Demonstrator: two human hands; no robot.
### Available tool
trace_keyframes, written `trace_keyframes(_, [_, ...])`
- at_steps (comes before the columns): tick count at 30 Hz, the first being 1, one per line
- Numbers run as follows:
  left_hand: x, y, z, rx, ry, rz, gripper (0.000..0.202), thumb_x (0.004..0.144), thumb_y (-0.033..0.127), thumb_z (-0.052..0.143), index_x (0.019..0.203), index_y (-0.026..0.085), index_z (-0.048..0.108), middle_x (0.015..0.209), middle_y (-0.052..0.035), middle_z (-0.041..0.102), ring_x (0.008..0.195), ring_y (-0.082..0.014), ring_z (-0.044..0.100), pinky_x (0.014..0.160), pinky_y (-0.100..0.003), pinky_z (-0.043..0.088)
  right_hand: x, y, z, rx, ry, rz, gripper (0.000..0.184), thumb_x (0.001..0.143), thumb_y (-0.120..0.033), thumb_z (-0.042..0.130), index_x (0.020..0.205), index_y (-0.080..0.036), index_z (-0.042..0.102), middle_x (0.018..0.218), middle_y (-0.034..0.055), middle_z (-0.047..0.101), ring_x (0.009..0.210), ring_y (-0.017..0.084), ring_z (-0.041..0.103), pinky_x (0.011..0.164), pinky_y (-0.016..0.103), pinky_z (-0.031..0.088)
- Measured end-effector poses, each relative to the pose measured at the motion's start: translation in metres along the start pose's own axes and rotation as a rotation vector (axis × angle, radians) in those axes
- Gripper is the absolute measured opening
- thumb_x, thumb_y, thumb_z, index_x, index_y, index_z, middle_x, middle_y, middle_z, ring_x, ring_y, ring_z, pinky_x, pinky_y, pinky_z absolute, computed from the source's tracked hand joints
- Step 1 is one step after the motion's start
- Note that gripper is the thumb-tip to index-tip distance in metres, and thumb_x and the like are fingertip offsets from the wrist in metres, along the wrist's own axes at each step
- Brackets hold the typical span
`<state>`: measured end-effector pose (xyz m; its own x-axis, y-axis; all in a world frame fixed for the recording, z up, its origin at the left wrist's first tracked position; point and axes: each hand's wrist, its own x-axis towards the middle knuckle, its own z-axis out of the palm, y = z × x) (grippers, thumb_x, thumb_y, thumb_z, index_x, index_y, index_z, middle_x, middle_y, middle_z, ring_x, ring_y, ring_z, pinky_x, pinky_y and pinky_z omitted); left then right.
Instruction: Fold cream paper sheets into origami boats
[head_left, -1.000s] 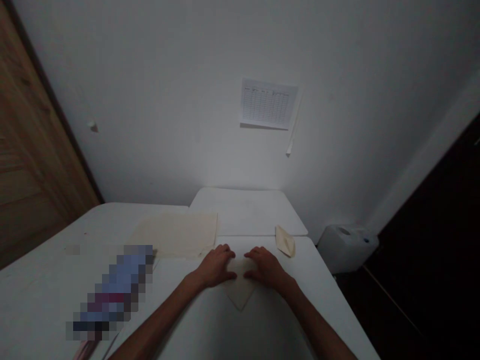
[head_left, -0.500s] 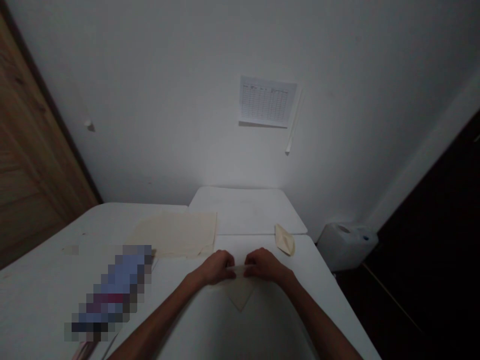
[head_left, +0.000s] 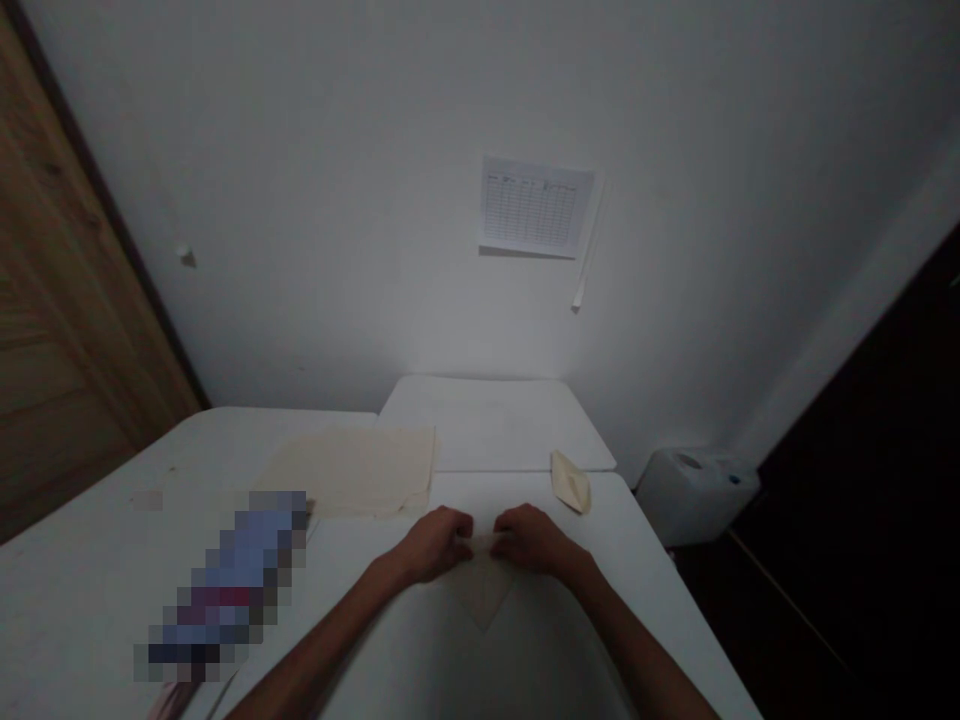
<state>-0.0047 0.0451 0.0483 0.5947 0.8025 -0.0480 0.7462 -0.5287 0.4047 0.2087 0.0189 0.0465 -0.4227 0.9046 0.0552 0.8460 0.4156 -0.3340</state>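
My left hand [head_left: 439, 542] and my right hand [head_left: 531, 538] face each other at the middle of the white table, a small gap between them. Both are closed, their fingers pinching the upper edge of a thin beige sheet [head_left: 484, 595]. It looks like paper or cloth; I cannot tell which. Its lower part comes to a point towards me. Parts of its top edge are hidden by my fingers. Beyond my right hand lies a small folded beige piece [head_left: 571, 483]. Larger flat beige sheets [head_left: 360, 468] lie beyond my left hand.
A blurred-out bluish item [head_left: 240, 575] lies on the table [head_left: 90, 600] at left. Against the wall stands a white plastic container [head_left: 694, 495], right of the table. A printed chart [head_left: 534, 208] hangs on the wall. Wooden panelling [head_left: 67, 250] borders the far left.
The pinched top edge of the beige sheet sits slightly lower between my fingers. Both hands keep their grip in almost the same place; the view has shifted slightly.
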Motion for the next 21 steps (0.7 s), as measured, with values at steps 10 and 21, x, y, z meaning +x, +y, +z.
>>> trace_keyframes(10, [0.01, 0.005, -0.017, 0.115, 0.109, 0.061, 0.017, 0.08, 0.024, 0.058, 0.095, 0.018, 0.066, 0.098, -0.0094, 0.068, 0.096, -0.0258, 0.059, 0.082, -0.033, 0.042, 0.006, 0.0, -0.014, -0.109, 0.104, -0.039, 0.013, 0.087, -0.027, 0.06, 0.095, -0.019, 0.068, 0.095, 0.0057, 0.068, 0.091, 0.019, 0.059, 0.077, 0.027, 0.04])
trace_keyframes(21, [0.001, 0.023, -0.03, 0.47, 0.368, 0.233, 0.019, 0.088, 0.011, 0.048, 0.098, 0.02, 0.062, 0.099, -0.0084, 0.06, 0.094, -0.0246, 0.052, 0.081, -0.037, 0.042, -0.003, -0.015, -0.025, -0.394, 0.429, -0.167, 0.01, 0.091, -0.017, 0.054, 0.09, -0.02, 0.064, 0.091, 0.005, 0.062, 0.085, 0.021, 0.049, 0.074, 0.032, 0.034])
